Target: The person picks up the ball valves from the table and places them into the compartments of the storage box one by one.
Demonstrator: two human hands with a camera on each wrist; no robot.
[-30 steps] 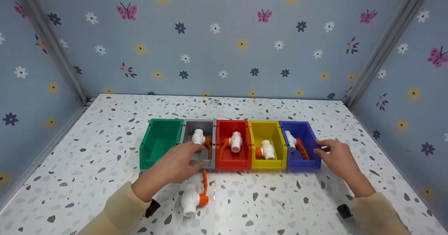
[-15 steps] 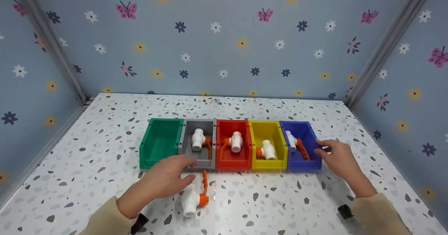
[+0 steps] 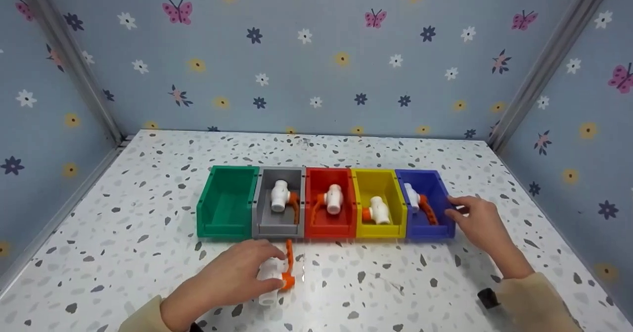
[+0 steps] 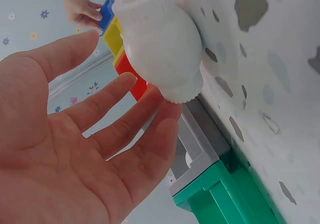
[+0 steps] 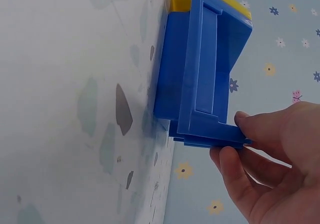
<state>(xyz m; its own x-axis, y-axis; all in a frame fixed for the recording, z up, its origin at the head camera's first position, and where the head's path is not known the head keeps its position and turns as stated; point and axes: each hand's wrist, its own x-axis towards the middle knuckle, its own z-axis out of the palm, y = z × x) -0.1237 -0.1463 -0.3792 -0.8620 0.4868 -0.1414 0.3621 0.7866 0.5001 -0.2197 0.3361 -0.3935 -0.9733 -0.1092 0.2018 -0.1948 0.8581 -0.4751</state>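
My left hand (image 3: pixel 230 275) hovers over a white ball valve with an orange handle (image 3: pixel 290 255), which lies on the table in front of the bins. In the left wrist view its fingers are spread beside the white valve body (image 4: pixel 162 44), not curled round it; whether a fingertip touches it I cannot tell. At the row's right end, my right hand (image 3: pixel 477 223) pinches the side rim of the blue bin (image 5: pixel 204 69) between thumb and fingers. Inside that bin sits another ball valve (image 3: pixel 420 203).
Left of the blue bin stand a yellow bin (image 3: pixel 378 231), a red bin (image 3: pixel 330 230) and a grey bin (image 3: pixel 278 230), each with one ball valve inside. A green bin (image 3: pixel 225 230) with bare floor ends the row. Patterned walls enclose the speckled table (image 3: pixel 376 292).
My left hand has drawn back from the grey bin toward the valve on the table in front. The right hand stays at the blue bin's rim.
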